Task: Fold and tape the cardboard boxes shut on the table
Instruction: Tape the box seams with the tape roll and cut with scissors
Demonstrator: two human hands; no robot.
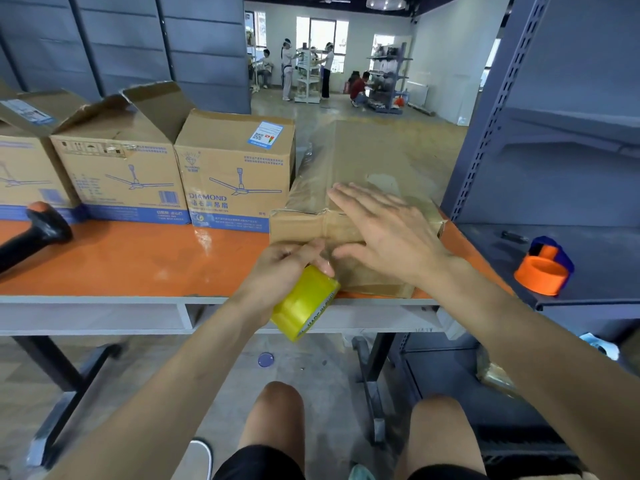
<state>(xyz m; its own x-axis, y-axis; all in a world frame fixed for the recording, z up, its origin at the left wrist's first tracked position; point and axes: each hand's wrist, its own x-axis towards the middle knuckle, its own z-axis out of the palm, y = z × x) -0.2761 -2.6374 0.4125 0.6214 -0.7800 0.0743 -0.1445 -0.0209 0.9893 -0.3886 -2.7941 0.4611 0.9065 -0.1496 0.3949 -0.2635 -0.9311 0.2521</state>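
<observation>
While the left hand (284, 268) grips the yellow tape roll (304, 303) at the near face of the long box (374, 157) on the right end of the orange table (138, 258), the right hand (384, 233), flat and straight-fingered atop it, should press firmly, with the tape pulled taut.

Left edge of the frame slices off the far-left box (20, 174) and the black tool (33, 233). The left hand (280, 268) hides the top of the tape roll (304, 303). Upper-centre figures (287, 69) are too small to make out.

A black orange-tipped handle (41, 230) lies at left; people (287, 69) stand by distant shelves (306, 76).
</observation>
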